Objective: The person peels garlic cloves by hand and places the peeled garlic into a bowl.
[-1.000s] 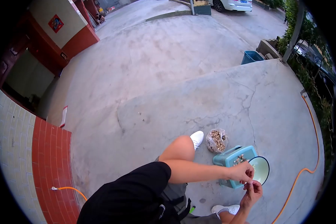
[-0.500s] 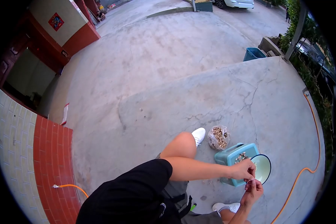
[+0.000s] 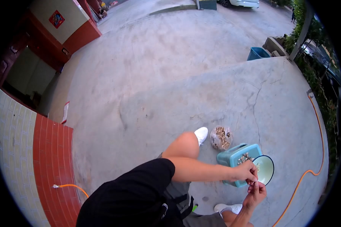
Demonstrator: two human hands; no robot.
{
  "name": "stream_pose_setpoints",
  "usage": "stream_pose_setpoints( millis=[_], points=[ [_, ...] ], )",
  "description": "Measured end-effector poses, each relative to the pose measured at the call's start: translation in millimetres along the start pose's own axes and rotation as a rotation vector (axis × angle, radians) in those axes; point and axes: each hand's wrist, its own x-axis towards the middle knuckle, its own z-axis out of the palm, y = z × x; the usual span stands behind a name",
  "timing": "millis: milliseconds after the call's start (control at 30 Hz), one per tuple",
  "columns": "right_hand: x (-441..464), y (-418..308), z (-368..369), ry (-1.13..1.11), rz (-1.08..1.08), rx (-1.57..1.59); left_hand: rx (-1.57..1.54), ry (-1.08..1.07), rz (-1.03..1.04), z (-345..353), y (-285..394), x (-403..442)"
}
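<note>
My left hand point(image 3: 246, 171) is reached out over a light blue plastic stool point(image 3: 234, 152), its fingers pinched. Just below it, my right hand point(image 3: 256, 193) is raised, with its fingertips meeting those of my left hand. Whatever is between the fingertips is too small to make out. Beside the hands, a pale green bowl with a dark rim point(image 3: 267, 170) holds a few whitish pieces, partly hidden by my left hand. Small brown and pale pieces point(image 3: 244, 157) lie on the stool top. Next to the stool, a clear plastic bag point(image 3: 221, 137) of similar brown pieces stands on the ground.
An orange hose point(image 3: 300, 181) curves along the concrete at the right. Further off are a blue bin point(image 3: 257, 53), a white car point(image 3: 244, 3) and a distant seated person point(image 3: 102, 13). A red and white tiled wall point(image 3: 53, 151) rises at the left.
Both hands stay together beside the bowl, with only slight finger movement. The whole view has shifted a little.
</note>
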Motion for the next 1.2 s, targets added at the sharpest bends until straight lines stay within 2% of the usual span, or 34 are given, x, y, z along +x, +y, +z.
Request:
stream_pose_setpoints(
  millis=[133,567,867,1200],
  points=[
    [0,3,-2,0.041,-0.051,-0.001,-0.082,0.000,-0.030,1,-6,-2],
    [0,-1,6,0.036,-0.096,-0.116,0.100,0.024,0.006,4,7,-4],
    [3,3,6,0.048,0.010,0.062,0.117,0.030,0.003,4,7,-1],
    [2,4,14,0.072,0.003,-0.003,0.186,0.077,0.010,1,2,0]
  ],
)
